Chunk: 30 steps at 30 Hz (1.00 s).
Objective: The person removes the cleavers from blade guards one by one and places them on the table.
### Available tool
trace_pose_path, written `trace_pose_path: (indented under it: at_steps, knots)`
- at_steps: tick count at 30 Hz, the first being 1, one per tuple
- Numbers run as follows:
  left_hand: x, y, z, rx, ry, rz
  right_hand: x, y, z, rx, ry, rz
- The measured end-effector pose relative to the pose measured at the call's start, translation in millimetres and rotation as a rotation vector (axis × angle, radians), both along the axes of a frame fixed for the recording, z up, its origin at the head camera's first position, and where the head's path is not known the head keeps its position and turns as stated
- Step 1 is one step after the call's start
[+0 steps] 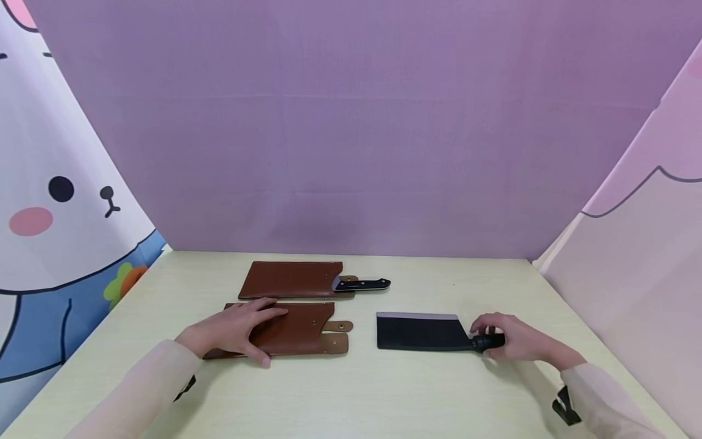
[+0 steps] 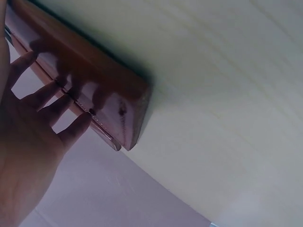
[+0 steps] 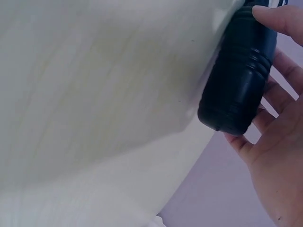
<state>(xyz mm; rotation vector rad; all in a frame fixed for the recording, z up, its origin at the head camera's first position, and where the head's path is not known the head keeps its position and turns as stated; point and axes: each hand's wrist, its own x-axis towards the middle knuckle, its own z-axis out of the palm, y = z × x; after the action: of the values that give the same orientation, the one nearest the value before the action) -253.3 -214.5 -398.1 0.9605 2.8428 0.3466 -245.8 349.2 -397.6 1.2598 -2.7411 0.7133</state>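
Observation:
In the head view a black cleaver [image 1: 419, 335] lies on the table, its blade toward the left and its pale edge on the far side. My right hand [image 1: 515, 340] holds its handle [image 3: 239, 75], thumb on one side and fingers on the other. To the left is a brown leather knife sheath [image 1: 298, 329] with its open end and two tan straps facing right. Resting across that sheath is my left hand [image 1: 238, 329], fingers spread over it and thumb at its near edge. In the left wrist view the fingertips touch the sheath's stitched side [image 2: 75, 97].
Just behind, a second brown sheath [image 1: 290, 279] lies parallel, with a black-handled knife [image 1: 366, 285] in it. The pale wooden table [image 1: 340, 396] meets a purple cloth backdrop [image 1: 351, 134] at its far edge. Printed cloths [image 1: 55, 256] hang at the left and right sides.

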Motion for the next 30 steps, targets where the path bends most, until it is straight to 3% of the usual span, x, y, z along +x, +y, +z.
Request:
trace_pose_path:
  at_steps: [7,14,20,30]
  knots:
    - [0.4,0.5,6.8,0.01,0.003,-0.007,-4.5,-2.0,5.0,-0.008,-0.028,-0.001]
    - [-3.8,1.0,15.1,0.034,0.02,-0.029,-9.8,-16.8,11.5,0.006,-0.001,-0.028]
    - [-9.3,1.2,16.8,0.045,0.045,-0.01,-14.3,-38.6,15.0,0.032,0.003,-0.096]
    - [-20.9,0.4,15.4,0.043,0.132,0.033,-28.6,-78.5,17.8,0.074,-0.016,-0.104]
